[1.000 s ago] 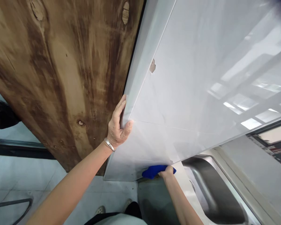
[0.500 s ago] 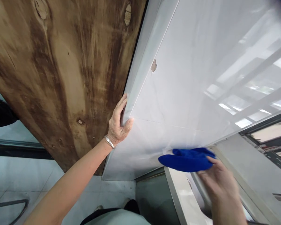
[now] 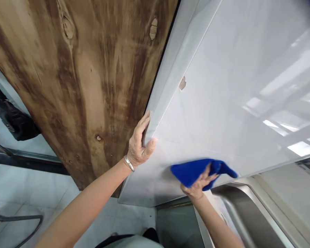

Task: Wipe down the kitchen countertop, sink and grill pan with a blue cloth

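We list: glossy white tiled wall (image 3: 222, 113), left hand (image 3: 139, 148) wide-fingered around it; right hand (image 3: 198, 184) holding rumpled blue cloth (image 3: 191, 169).

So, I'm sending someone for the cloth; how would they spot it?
Find the glossy white wall beside the brown wooden panel, then look low on it, near the steel sink. The cloth is there, in the person's right hand. Its vivid blue sets it apart from the white, brown and grey around it.
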{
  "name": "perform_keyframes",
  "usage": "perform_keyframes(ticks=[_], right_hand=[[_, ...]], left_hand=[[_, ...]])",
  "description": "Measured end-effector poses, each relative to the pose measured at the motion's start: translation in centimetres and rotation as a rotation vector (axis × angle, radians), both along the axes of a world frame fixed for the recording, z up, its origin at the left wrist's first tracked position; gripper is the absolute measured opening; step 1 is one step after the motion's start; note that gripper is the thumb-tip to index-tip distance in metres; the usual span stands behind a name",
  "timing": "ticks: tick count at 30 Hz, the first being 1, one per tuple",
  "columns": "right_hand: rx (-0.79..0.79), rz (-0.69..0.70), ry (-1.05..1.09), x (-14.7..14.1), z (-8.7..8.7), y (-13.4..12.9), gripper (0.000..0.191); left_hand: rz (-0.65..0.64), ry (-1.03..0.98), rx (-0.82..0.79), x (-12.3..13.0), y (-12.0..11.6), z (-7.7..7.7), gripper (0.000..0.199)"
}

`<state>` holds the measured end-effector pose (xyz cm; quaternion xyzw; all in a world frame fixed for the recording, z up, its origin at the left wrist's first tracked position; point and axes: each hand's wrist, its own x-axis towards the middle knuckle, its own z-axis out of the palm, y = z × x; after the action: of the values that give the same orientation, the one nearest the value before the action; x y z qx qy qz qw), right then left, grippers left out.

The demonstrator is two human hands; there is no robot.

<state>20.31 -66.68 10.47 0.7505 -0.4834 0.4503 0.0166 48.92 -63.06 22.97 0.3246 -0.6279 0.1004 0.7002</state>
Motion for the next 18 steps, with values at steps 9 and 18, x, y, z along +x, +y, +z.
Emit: perform_keyframes(ticks=[9, 18], right_hand=[[-0.458, 0.549, 0.614, 10.3, -10.1, 3.2, 0.051], [-0.244, 1.142, 0.802, 11.6, -23.1, 2.5, 0.06]], left_hand=[[0.005, 0.001, -0.011, -0.3, 0.2, -0.1, 0.063], [-0.035, -0.03, -0.026, -0.1, 0.2, 0.0, 0.064]])
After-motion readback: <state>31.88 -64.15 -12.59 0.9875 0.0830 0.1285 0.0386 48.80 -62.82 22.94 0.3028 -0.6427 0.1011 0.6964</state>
